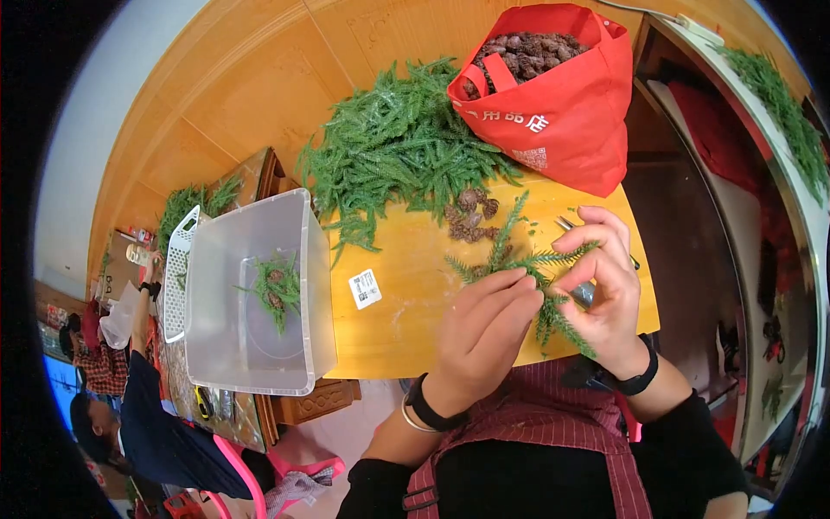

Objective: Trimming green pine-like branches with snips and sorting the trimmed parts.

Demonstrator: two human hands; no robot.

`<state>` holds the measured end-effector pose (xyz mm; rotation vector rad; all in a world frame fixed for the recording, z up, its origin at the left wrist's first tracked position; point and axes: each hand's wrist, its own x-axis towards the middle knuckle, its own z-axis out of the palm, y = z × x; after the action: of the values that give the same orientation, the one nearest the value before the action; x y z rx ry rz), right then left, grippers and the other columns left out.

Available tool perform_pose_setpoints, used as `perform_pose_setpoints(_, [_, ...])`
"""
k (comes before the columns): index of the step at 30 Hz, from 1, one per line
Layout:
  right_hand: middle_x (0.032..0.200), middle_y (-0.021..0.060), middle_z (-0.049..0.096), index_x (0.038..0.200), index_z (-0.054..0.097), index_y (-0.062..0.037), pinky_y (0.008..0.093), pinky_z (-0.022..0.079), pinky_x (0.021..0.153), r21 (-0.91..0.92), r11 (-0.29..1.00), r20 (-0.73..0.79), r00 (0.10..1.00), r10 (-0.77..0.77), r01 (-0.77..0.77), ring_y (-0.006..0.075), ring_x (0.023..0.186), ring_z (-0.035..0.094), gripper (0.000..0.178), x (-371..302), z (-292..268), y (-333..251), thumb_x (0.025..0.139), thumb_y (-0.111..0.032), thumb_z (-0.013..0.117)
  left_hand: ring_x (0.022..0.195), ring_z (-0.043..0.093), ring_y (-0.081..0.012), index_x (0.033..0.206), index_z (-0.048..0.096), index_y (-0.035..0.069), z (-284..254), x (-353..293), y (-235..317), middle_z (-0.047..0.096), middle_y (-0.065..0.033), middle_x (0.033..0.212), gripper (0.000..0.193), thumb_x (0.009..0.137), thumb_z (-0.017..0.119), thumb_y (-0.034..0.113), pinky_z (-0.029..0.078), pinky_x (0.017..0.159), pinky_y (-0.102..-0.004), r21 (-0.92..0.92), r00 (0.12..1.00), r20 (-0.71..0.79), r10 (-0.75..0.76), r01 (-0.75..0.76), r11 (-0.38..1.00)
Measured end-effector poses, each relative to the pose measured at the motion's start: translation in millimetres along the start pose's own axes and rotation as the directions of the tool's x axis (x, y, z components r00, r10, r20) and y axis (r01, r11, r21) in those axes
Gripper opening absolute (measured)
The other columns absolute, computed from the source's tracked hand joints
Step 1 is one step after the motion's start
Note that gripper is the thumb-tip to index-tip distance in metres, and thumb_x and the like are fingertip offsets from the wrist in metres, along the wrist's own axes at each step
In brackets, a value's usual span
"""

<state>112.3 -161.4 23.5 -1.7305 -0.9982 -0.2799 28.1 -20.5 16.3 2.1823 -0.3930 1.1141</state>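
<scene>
Over the near right part of the yellow table, both my hands are closed on a green artificial pine sprig (pixel 500 246) whose needled branches spread out between them. My left hand (pixel 487 333) grips it near its middle, fingers together and their tips hidden against the green. My right hand (pixel 609 285) pinches it between thumb and forefinger, the other fingers curled above. Just beyond the sprig lie several brown pine cones (pixel 471 212) in a loose cluster. Beside my right hand a metal tool (pixel 584 295) shows in part; its kind is hidden.
A heap of green sprigs (pixel 389 147) covers the table's far side, beside a red bag (pixel 575 130) full of pine cones. At left stands a clear plastic bin (pixel 203 346) holding a sprig with cones (pixel 277 294). A white label (pixel 365 288) lies near it. Another person (pixel 164 424) works far left.
</scene>
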Motion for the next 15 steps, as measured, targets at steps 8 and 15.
perform_pose_setpoints(8, [0.098, 0.0097, 0.054, 0.068, 0.052, -0.0067, 0.0439, 0.028, 0.097, 0.114, 0.989, -0.081, 0.992, 0.102, -0.092, 0.0307, 0.114, 0.039, 0.016, -4.3, 15.6, 1.6, 0.069, -0.013, 0.066, 0.086, 0.062, -0.0305, 0.094, 0.065, 0.002, 17.2, -8.1, -6.6, 0.062, -0.0131, 0.090, 0.030, 0.065, 0.065, -0.008, 0.051, 0.071, -0.0344, 0.044, 0.989, -0.146, -0.024, 0.031, 0.999])
perform_pose_setpoints(15, [0.096, 0.0065, 0.057, 0.067, 0.052, -0.0070, 0.0426, 0.035, 0.092, 0.131, 0.985, -0.131, 0.983, 0.132, -0.114, 0.0323, 0.108, 0.044, 0.017, -8.7, 20.1, 5.6, 0.060, 0.000, 0.066, 0.084, 0.061, -0.0266, 0.098, 0.062, 0.002, 6.1, -1.6, -8.9, 0.060, -0.0126, 0.092, 0.036, 0.065, 0.069, -0.009, 0.050, 0.069, -0.0310, -0.099, 0.993, 0.003, -0.117, 0.117, 0.988])
